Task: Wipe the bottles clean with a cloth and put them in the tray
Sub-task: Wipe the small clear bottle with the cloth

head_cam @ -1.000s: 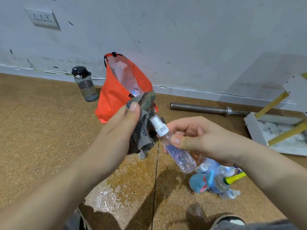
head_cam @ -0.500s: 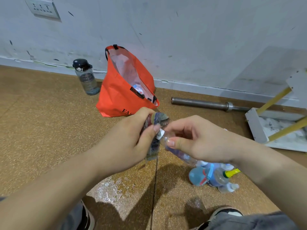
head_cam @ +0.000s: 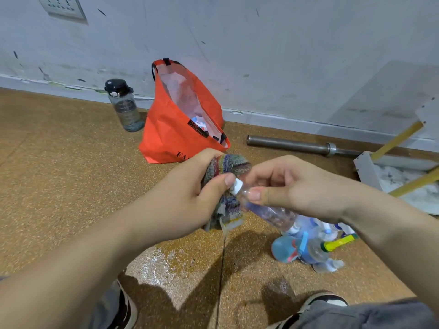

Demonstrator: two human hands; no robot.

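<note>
My right hand point(head_cam: 294, 188) grips a small clear spray bottle point(head_cam: 268, 211) with a white cap, tilted with the cap toward the left. My left hand point(head_cam: 187, 195) holds a striped multicoloured cloth point(head_cam: 228, 184) bunched against the bottle's cap, thumb pressing the cap. On the floor below my right wrist lies a pile of several small bottles point(head_cam: 308, 245), blue, clear and one with a yellow part. A white tray point(head_cam: 370, 172) with yellow bars sits at the right edge by the wall.
An open orange bag point(head_cam: 175, 129) stands near the wall with items inside. A grey water bottle point(head_cam: 124, 106) with a black lid stands to its left. A steel bar point(head_cam: 292, 144) lies along the wall. My shoes point(head_cam: 327, 300) show at the bottom.
Both hands have come lower and closer together. The cloth, held apart from the bottle before, now wraps against its cap. The bottle lies flatter.
</note>
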